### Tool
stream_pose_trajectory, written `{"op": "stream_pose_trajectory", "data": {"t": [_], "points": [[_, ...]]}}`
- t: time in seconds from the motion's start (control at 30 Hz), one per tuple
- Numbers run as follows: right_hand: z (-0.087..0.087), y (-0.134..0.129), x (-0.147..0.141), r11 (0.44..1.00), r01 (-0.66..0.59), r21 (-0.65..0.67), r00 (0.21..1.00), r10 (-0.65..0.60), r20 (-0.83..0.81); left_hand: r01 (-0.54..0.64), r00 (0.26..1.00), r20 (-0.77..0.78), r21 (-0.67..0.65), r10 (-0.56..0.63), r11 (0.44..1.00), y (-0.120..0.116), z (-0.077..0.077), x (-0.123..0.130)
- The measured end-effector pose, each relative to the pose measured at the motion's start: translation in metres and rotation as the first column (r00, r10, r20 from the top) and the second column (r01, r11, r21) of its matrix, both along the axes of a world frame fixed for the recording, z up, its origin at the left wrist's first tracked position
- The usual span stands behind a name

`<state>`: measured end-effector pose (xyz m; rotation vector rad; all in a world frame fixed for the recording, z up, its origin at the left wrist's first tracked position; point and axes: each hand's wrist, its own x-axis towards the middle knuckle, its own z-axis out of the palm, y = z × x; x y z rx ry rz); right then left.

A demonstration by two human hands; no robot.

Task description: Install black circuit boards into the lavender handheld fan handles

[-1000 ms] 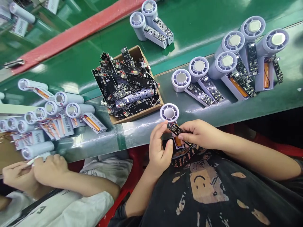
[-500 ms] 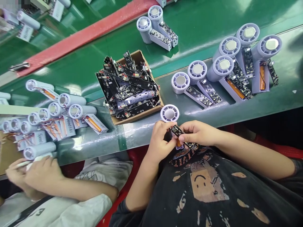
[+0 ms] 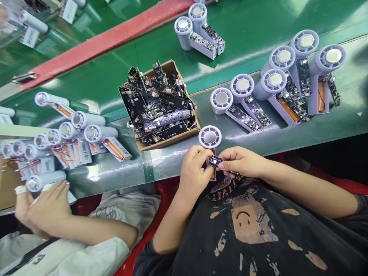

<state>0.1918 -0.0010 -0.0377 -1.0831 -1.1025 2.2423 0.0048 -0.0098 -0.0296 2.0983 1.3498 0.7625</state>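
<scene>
So here we've got the left hand (image 3: 195,172) wrapped round the handle of a small white handheld fan (image 3: 209,137), its round head poking up just past the fingers, while the right hand (image 3: 241,161) pinches a black circuit board (image 3: 216,161) right against that handle. Just beyond, on the green bench (image 3: 175,163), sits a cardboard box (image 3: 168,141) heaped with more boards (image 3: 155,103), with more fans (image 3: 274,80) lined up to the right and a co-worker's hands (image 3: 48,205) beside loose fans on the left.
</scene>
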Motion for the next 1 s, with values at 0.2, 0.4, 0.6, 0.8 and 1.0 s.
{"op": "stream_pose_trajectory", "data": {"t": [0.2,0.4,0.6,0.8,1.0], "points": [[0.002,0.002,-0.001,0.996,0.056,-0.066,0.998,-0.054,0.034,-0.049,0.999,0.02,0.014,0.048,0.999,-0.001,0.003,-0.008],[-0.001,0.002,-0.005,0.993,0.106,-0.052,0.989,-0.1,0.11,-0.09,0.994,-0.042,0.182,0.099,0.979,-0.003,-0.001,-0.007],[-0.001,0.0,-0.006,0.994,0.1,0.048,0.975,-0.108,0.197,-0.06,0.953,-0.276,0.234,0.126,0.97,-0.01,-0.002,-0.002],[0.002,0.0,-0.009,0.993,0.101,0.065,0.962,-0.114,0.249,0.01,0.943,-0.313,0.366,0.113,0.931,-0.006,0.002,-0.008],[0.003,-0.001,-0.008,0.992,0.1,0.072,0.96,-0.115,0.254,0.324,0.84,-0.517,0.238,-0.163,0.916,0.018,0.023,-0.01]]}}
